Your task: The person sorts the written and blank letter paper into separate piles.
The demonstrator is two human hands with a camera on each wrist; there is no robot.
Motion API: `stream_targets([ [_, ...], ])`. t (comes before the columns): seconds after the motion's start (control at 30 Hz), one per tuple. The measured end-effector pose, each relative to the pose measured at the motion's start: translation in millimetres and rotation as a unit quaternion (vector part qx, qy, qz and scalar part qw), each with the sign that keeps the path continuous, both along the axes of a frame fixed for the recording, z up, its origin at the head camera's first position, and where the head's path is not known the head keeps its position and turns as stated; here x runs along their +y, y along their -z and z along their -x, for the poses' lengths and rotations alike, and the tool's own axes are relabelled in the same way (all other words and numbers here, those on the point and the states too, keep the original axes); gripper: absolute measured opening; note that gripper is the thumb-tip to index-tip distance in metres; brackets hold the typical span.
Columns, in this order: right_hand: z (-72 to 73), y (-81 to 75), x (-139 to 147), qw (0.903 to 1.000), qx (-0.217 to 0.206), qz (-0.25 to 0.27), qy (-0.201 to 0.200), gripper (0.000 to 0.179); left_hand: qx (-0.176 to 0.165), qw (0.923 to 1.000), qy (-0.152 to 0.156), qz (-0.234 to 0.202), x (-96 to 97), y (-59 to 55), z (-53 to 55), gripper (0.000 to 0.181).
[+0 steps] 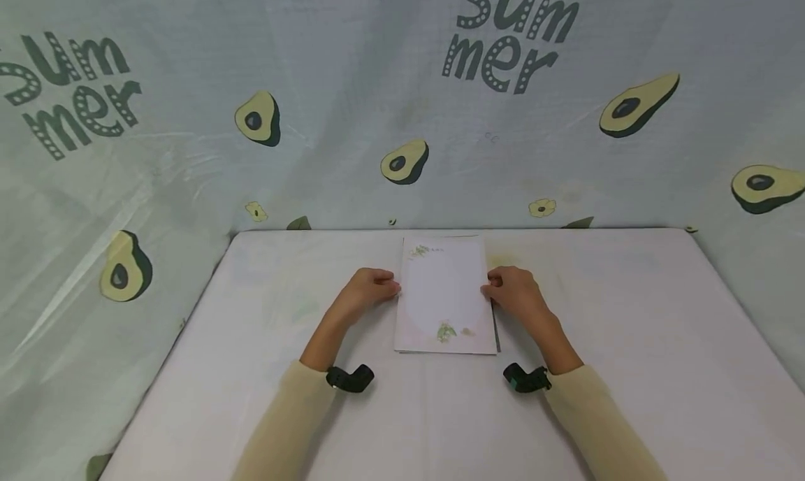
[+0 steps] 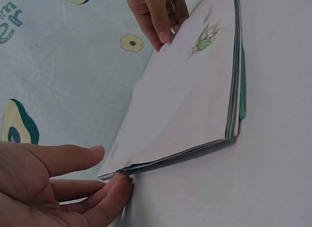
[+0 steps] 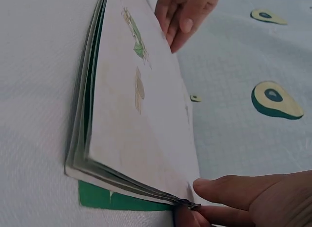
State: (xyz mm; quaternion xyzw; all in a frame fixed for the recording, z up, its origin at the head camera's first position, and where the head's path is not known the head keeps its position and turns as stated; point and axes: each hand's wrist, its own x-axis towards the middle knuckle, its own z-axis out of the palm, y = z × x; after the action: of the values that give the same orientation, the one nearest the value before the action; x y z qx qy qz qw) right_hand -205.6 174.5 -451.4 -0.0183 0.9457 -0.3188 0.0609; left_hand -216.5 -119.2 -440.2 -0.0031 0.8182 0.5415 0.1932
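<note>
A stack of paper sheets (image 1: 443, 292) lies on the white-covered table, its pale top sheet printed with small green leaf sprigs. Layered edges show in both wrist views, and a green sheet (image 3: 126, 197) juts out underneath. My left hand (image 1: 371, 289) is at the left edge; its fingertips (image 2: 122, 180) touch the side of the stack while the thumb (image 2: 83, 157) stays raised above. At the right edge, my right hand (image 1: 512, 289) pinches the stack, thumb (image 3: 209, 189) at the top edge and fingers below, partly hidden by the paper.
The table (image 1: 629, 313) ends at the back against a hanging cloth (image 1: 339, 68) printed with avocados and lettering. More of this cloth hangs along the left and right sides. A black camera mount (image 1: 350, 379) sits at each wrist, below the beige sleeves.
</note>
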Motion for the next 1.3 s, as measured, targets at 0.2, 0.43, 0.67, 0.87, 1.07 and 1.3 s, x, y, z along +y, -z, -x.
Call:
stream_targets([
  [0.2, 4.1, 3.0, -4.1, 0.9996, 0.011, 0.014, 0.021, 0.035, 0.028, 0.998, -0.035, 0.045, 6.6, 5.6, 4.0, 0.033],
  [0.43, 3.6, 5.2, -7.5, 0.9986, -0.006, 0.033, 0.041, 0.043, 0.04, 0.9963, -0.058, 0.049, 6.3, 8.6, 0.4, 0.029],
  [0.67, -0.4, -0.1, -10.8, 0.9993, -0.002, -0.001, 0.036, 0.044, 0.056, 0.9955, -0.062, 0.044, 9.5, 8.9, -6.5, 0.028],
  [0.87, -7.4, -5.8, -12.4, 0.9994, 0.027, -0.006, 0.021, 0.044, 0.079, 0.9939, -0.061, 0.047, 13.4, 8.7, -8.5, 0.029],
  [1.07, -8.9, -8.5, -12.9, 0.9989, 0.043, -0.008, 0.017, 0.044, 0.099, 0.9909, -0.069, 0.059, 17.0, 8.2, -10.0, 0.031],
  [1.3, -9.7, -3.7, -12.5, 0.9981, 0.055, 0.006, 0.028, 0.042, 0.125, 0.9874, -0.069, 0.069, 19.6, 11.5, -10.6, 0.029],
])
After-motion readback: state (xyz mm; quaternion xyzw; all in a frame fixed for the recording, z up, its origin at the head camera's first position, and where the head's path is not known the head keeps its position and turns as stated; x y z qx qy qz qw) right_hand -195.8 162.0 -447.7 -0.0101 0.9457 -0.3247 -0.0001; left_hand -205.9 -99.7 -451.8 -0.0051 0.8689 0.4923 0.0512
